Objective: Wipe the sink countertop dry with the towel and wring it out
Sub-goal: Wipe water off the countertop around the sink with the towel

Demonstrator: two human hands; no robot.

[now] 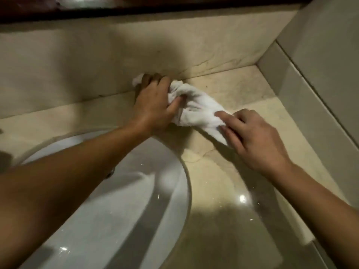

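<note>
The left hand (153,105) is clamping the bunched towel (196,107) against the bench (223,171) where it is meeting the back wall (97,61). The right hand (254,138) is pinching the towel's near end. Bare bench is lying rightward to the side wall (291,84); the sink (116,200) rim is curving below.

1 view, head-worn: looks forward and steeply down, close over the surface (223,171), facing the back wall (77,55) corner.
</note>
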